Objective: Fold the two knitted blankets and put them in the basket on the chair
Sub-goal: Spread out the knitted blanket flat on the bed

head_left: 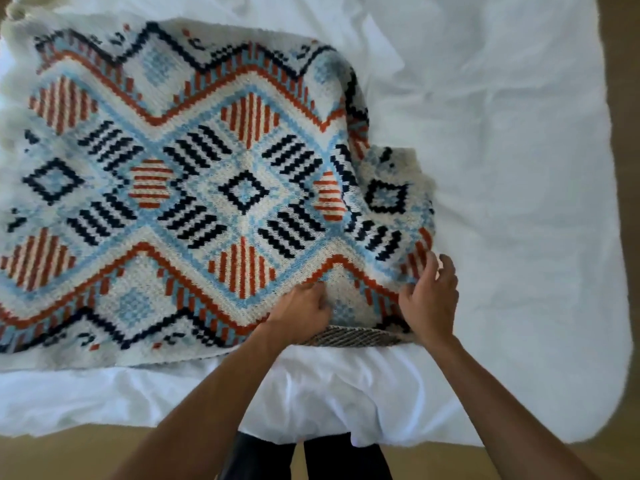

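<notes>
A knitted blanket (180, 188) with orange, navy and light-blue diamond patterns on cream lies spread over the left and middle of the bed. Its right end is rumpled and partly turned over. My left hand (301, 311) grips the blanket's near edge, fingers curled into the knit. My right hand (431, 299) pinches the rumpled near-right corner, fingers bent around the fabric. Under that corner a strip of grey-brown woven fabric (349, 336) shows; whether it is a second blanket is unclear. No basket or chair is in view.
The bed is covered by a white sheet (502, 168) with wrinkles, bare to the right of the blanket. Tan floor (86, 455) shows along the near edge and at the far right. My dark-clothed legs (304, 459) stand against the bed's near side.
</notes>
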The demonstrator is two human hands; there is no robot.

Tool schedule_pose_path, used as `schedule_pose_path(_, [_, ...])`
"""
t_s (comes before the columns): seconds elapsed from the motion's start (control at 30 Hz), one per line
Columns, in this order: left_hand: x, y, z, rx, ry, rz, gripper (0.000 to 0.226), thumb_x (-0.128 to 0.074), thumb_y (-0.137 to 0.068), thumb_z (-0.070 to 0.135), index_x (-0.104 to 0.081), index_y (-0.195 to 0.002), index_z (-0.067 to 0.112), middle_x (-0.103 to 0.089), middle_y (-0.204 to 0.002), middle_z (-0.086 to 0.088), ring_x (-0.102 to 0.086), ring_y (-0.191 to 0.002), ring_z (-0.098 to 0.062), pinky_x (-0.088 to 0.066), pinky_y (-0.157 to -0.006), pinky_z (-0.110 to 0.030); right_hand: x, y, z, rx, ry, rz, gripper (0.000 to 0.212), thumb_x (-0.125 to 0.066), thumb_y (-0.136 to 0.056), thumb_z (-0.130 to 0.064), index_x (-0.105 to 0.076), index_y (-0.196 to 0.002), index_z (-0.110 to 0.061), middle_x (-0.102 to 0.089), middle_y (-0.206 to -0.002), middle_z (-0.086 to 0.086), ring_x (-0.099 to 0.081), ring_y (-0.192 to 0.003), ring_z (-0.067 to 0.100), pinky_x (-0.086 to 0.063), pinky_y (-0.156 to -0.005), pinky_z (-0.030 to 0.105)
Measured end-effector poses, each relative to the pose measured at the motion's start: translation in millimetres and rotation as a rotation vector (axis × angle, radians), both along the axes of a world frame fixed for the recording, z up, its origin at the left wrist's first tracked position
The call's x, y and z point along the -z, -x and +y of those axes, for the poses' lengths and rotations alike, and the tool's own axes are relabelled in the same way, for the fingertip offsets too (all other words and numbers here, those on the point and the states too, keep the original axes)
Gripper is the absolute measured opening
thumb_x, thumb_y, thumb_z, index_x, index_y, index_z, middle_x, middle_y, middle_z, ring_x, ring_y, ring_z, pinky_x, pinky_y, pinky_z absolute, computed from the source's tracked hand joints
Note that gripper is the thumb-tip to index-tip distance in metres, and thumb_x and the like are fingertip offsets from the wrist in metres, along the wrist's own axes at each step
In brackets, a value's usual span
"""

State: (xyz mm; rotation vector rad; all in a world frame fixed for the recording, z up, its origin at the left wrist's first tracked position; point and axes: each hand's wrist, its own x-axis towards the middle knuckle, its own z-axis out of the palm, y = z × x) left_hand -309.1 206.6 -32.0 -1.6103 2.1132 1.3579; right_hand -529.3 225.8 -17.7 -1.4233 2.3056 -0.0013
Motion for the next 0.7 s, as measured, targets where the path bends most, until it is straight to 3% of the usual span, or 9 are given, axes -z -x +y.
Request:
schedule_pose_path(0.07, [-4,8,-10,0.001,0.046,0.001,0.020,-0.046,-0.090,0.027,-0.047,-0.105,0.015,-0.048,-0.106,-0.006,-0.048,-0.087,-0.017,-0.051,-0.080,-0.037,2,-4,-14,0.187,-0.115,-0.120,0.074,-0.065,-0.081,-0.018,-0.024,-0.142,-0.006,-0.047,-0.130,0.020,-0.047,-0.117,0.041,-0.043,-0.093,0.053])
schedule_pose_path(0.13, [-13,15,-21,-0.035,0.104,0.052,0.033,-0.046,-0.091,0.027,-0.041,-0.121,0.016,-0.041,-0.116,-0.006,-0.048,-0.095,-0.020,-0.050,-0.084,-0.037,-1,-19,-22,0.202,-0.064,-0.216,0.061,-0.065,-0.080,-0.019,-0.036,-0.132,-0.005,-0.057,-0.115,0.017,-0.055,-0.106,0.038,-0.046,-0.085,0.048])
schedule_pose_path(0.23, [-33,26,-42,-0.175,0.282,0.227,0.040,-0.048,-0.091,0.030,-0.037,-0.129,0.018,-0.038,-0.120,-0.007,-0.051,-0.101,-0.026,-0.048,-0.084,-0.036,-10,-63,-20,-0.141,0.102,-0.230,0.052,-0.060,-0.084,-0.012,-0.042,-0.131,-0.001,-0.056,-0.114,0.020,-0.059,-0.097,0.035,-0.051,-0.072,0.042])
schedule_pose_path(0.3, [-42,27,-56,-0.230,0.380,0.237,0.043,-0.049,-0.091,0.035,-0.037,-0.128,0.018,-0.039,-0.120,-0.007,-0.049,-0.102,-0.025,-0.046,-0.080,-0.034,-9,-99,-9,-0.408,0.105,-0.247,0.056,-0.056,-0.087,-0.010,-0.037,-0.139,-0.001,-0.047,-0.134,0.023,-0.050,-0.117,0.035,-0.049,-0.087,0.042])
schedule_pose_path(0.37, [-44,18,-69,-0.206,0.386,0.135,0.050,-0.052,-0.089,0.040,-0.036,-0.131,0.018,-0.038,-0.123,-0.008,-0.044,-0.109,-0.024,-0.045,-0.082,-0.034,-7,-132,4,-0.486,0.088,-0.320,0.052,-0.054,-0.090,-0.013,-0.037,-0.139,-0.005,-0.038,-0.143,0.022,-0.037,-0.131,0.036,-0.042,-0.100,0.042])
schedule_pose_path(0.47, [-32,-7,-79,-0.041,0.331,-0.101,0.049,-0.054,-0.090,0.032,-0.036,-0.133,0.017,-0.041,-0.128,-0.009,-0.048,-0.110,-0.025,-0.048,-0.080,-0.033,-3,-164,24,-0.549,-0.015,-0.323,0.053,-0.050,-0.091,-0.013,-0.031,-0.140,-0.017,-0.038,-0.135,0.018,-0.041,-0.122,0.035,-0.042,-0.097,0.043])
schedule_pose_path(0.53, [-25,-31,-81,-0.227,0.297,-0.103,0.030,-0.052,-0.090,0.017,-0.045,-0.119,0.013,-0.054,-0.114,-0.007,-0.056,-0.090,-0.022,-0.045,-0.061,-0.025,0,-169,33,-0.551,-0.076,-0.319,0.055,-0.051,-0.089,-0.010,-0.031,-0.140,-0.019,-0.042,-0.127,0.013,-0.045,-0.113,0.030,-0.042,-0.092,0.040])
schedule_pose_path(0.6, [-17,-59,-84,-0.615,0.202,-0.088,0.020,-0.047,-0.088,0.002,-0.046,-0.105,0.011,-0.059,-0.100,-0.007,-0.057,-0.078,-0.020,-0.042,-0.052,-0.022,0,-166,38,-0.509,-0.065,-0.341,0.051,-0.050,-0.090,-0.011,-0.035,-0.138,-0.020,-0.045,-0.127,0.010,-0.046,-0.114,0.025,-0.042,-0.093,0.036])
schedule_pose_path(0.7, [-7,-97,-85,-0.932,0.028,-0.152,0.024,-0.045,-0.086,-0.001,-0.039,-0.107,0.011,-0.056,-0.103,-0.015,-0.054,-0.077,-0.026,-0.048,-0.055,-0.037,-5,-155,42,-0.419,0.035,-0.292,0.038,-0.039,-0.097,-0.028,-0.040,-0.134,-0.019,-0.049,-0.123,0.008,-0.046,-0.113,0.023,-0.042,-0.097,0.037])
